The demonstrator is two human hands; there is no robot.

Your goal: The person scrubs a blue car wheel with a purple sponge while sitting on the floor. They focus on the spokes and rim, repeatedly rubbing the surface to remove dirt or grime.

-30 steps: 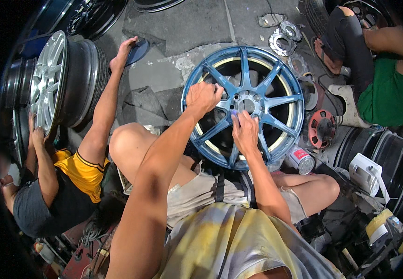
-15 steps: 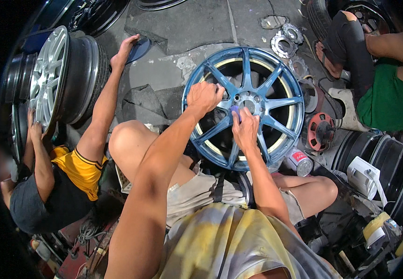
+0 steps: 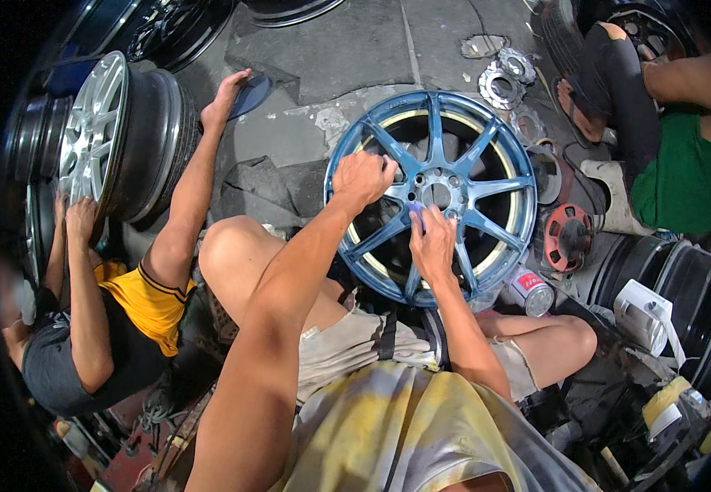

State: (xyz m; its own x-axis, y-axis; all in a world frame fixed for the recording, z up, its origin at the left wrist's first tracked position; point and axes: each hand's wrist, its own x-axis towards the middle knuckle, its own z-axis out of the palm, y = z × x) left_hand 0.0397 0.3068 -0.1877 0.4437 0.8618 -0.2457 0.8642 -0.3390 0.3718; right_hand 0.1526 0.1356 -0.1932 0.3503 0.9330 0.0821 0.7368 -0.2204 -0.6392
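A blue multi-spoke wheel rim (image 3: 435, 127) lies face up in front of my folded legs. My left hand (image 3: 363, 177) is closed over a spoke on its left side, and the fingertips are partly hidden. Beside the hub, my right hand (image 3: 434, 246) pinches a small purple pad (image 3: 415, 210) against the rim face, just below and left of the centre hole. Most of the pad is covered by my fingers. Holes ring the rim's centre, and a pale band shows inside its outer edge.
On the left a person in yellow shorts (image 3: 146, 303) handles a silver wheel (image 3: 93, 131). Another person in a green top (image 3: 692, 176) sits at right. A can (image 3: 529, 293), a red round part (image 3: 567, 238), metal discs (image 3: 499, 84) and black rim barrels (image 3: 675, 287) lie nearby.
My right hand has shifted slightly at the hub with the purple pad; my left hand keeps its place on the spoke. The person at left has moved their hands on the silver wheel.
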